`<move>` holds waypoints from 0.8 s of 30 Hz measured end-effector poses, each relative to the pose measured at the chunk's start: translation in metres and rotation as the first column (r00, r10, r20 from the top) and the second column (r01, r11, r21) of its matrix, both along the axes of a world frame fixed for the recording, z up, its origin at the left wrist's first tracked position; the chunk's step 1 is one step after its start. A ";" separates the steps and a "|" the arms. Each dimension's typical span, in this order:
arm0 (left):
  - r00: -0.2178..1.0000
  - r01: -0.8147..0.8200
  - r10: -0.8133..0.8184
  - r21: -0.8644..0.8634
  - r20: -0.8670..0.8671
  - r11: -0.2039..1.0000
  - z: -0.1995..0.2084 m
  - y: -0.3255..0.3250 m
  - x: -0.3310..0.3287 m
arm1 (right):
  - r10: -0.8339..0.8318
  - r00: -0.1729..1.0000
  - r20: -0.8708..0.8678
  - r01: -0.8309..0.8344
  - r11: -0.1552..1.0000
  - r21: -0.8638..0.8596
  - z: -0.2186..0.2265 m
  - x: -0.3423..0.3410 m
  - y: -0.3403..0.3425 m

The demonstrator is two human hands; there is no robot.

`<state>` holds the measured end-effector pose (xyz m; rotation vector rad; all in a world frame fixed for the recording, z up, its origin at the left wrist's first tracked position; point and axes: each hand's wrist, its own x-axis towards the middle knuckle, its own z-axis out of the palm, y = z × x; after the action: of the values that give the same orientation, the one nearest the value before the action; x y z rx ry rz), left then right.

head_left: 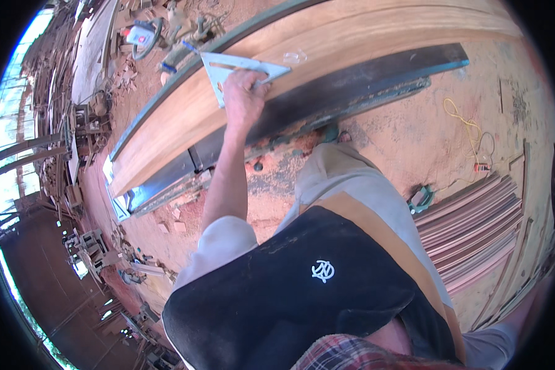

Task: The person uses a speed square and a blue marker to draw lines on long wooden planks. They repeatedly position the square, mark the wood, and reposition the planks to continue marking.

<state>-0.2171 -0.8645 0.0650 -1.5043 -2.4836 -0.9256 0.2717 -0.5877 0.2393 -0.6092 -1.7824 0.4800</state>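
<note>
My left hand (243, 98) is closed on a pale triangular carpenter's square (216, 65), its fingers gripping the inner edge. The square lies flat across a long light-brown wooden board (166, 117). Along the board's near side runs a dark metal bed (351, 80) with a blue end. Only the forearm (527, 311) of my right arm shows, at the lower right rim; the hand itself is out of the picture.
A stack of thin wooden strips (475, 234) lies on the dusty floor at right, beside a green power tool (420, 198) and a yellow cord (465, 120). Beyond the board is a white-and-red container (140, 36). Timber offcuts and machines (89, 246) crowd the left.
</note>
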 end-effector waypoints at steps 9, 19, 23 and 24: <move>0.996 -0.013 0.018 0.066 -0.087 0.998 -0.005 0.049 0.030 | 0.173 0.978 0.114 -0.156 0.977 -0.143 -0.017 -0.074 0.110; 0.836 -0.548 0.539 -0.087 -0.103 0.832 0.014 0.036 0.088 | 0.671 0.704 0.233 -0.456 0.679 -0.576 -0.108 -0.222 0.150; 0.792 -0.611 0.597 -0.159 -0.129 0.776 -0.007 0.041 0.099 | 0.670 0.610 0.423 -0.640 0.731 -0.237 -0.151 -0.236 0.166; 0.753 -0.658 0.639 -0.148 -0.156 0.739 -0.014 0.045 0.100 | 0.675 0.582 0.453 -0.685 0.707 -0.174 -0.159 -0.240 0.178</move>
<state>-0.1172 -0.8194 0.0508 -0.5625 -2.7643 -0.4728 0.0320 -0.4099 0.0800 0.0381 -2.5109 0.8899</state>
